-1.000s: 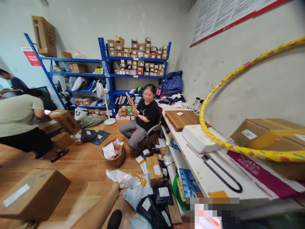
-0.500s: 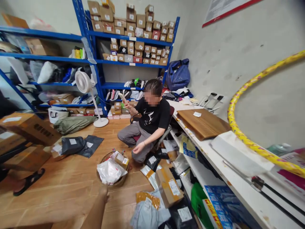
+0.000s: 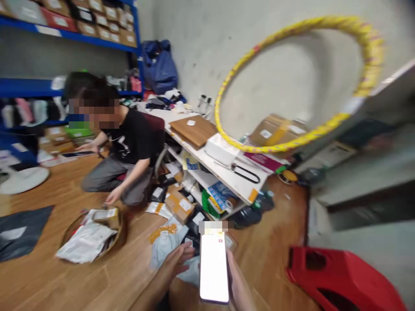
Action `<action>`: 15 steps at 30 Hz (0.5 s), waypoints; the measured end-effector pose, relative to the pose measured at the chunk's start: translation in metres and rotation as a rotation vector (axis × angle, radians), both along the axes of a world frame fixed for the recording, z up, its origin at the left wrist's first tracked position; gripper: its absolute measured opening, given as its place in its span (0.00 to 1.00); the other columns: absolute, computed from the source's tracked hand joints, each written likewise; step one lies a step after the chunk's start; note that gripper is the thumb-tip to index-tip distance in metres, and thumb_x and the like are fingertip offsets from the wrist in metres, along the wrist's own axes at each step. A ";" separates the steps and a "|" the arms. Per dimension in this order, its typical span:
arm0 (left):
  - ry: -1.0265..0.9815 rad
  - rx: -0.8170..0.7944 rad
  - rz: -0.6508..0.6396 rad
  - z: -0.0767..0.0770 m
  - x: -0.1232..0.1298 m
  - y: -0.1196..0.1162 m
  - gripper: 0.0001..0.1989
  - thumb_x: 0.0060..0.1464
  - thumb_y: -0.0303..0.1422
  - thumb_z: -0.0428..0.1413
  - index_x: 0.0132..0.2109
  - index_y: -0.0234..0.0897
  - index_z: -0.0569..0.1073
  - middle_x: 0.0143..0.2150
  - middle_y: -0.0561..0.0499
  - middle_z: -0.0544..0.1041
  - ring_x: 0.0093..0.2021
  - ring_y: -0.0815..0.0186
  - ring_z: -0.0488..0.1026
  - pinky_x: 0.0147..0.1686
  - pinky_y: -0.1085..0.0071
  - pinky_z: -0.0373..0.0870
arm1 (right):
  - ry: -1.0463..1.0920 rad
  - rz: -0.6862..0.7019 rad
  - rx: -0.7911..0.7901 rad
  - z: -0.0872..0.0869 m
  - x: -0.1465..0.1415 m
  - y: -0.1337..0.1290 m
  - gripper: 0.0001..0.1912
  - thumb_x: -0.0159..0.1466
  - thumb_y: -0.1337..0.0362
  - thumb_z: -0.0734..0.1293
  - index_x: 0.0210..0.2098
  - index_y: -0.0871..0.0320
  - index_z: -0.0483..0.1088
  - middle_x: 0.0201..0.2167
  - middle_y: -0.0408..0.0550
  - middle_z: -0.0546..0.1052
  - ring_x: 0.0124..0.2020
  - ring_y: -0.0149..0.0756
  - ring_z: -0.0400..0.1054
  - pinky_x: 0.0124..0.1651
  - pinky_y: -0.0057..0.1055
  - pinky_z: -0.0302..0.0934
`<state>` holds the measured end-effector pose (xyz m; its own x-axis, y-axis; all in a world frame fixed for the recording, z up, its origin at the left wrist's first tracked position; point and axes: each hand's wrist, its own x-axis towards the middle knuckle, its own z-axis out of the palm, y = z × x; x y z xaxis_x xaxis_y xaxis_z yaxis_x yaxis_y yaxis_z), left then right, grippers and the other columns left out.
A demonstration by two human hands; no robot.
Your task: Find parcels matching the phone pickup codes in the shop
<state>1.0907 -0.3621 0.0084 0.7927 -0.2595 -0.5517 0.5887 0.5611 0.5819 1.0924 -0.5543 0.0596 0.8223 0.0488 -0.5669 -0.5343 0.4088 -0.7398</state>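
Observation:
My right hand is wrapped around the side of a phone with a bright, washed-out screen, held upright at the bottom centre. Just left of the phone is my left hand, its fingers stretched out and apart, holding nothing. Beyond both hands, grey plastic mailing bags and a taped cardboard box lie on the floor. Part of these bags is hidden behind my left hand and the phone.
A person in a black shirt sits at left, one hand over a round basket of parcels. A white table runs along the wall beneath a yellow hoop. A red plastic stool stands at lower right.
My view has turned right and down. The phone in my right hand has come into view, with my left hand beside it. The seated person has bent lower, reaching towards the basket.

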 end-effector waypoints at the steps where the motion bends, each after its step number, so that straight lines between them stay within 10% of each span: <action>1: -0.105 -0.027 -0.087 0.025 0.007 -0.021 0.31 0.42 0.54 0.59 0.50 0.40 0.75 0.53 0.41 0.73 0.55 0.53 0.66 0.50 0.61 0.65 | -0.016 -0.076 0.014 0.009 -0.008 -0.009 0.30 0.52 0.41 0.66 0.45 0.57 0.72 0.35 0.51 0.80 0.36 0.45 0.74 0.37 0.42 0.69; 6: -0.317 0.021 -0.393 0.114 0.004 -0.128 0.25 0.43 0.43 0.61 0.49 0.38 0.74 0.48 0.45 0.76 0.48 0.55 0.71 0.44 0.66 0.66 | -0.147 -0.285 0.128 0.063 -0.056 -0.076 0.30 0.51 0.44 0.69 0.47 0.55 0.70 0.48 0.48 0.77 0.52 0.46 0.67 0.54 0.40 0.60; 15: -0.422 -0.071 -0.807 0.130 -0.071 -0.319 0.34 0.32 0.23 0.57 0.53 0.42 0.71 0.48 0.51 0.76 0.51 0.58 0.68 0.45 0.69 0.65 | -0.364 -0.576 0.101 0.096 -0.169 -0.239 0.22 0.50 0.53 0.69 0.42 0.56 0.70 0.39 0.48 0.79 0.45 0.45 0.70 0.50 0.42 0.62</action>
<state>1.0193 -0.6808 0.1388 0.4878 -0.8450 -0.2193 0.5644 0.1135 0.8177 0.9234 -0.7930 0.1561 0.8704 -0.4150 -0.2650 0.0642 0.6293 -0.7745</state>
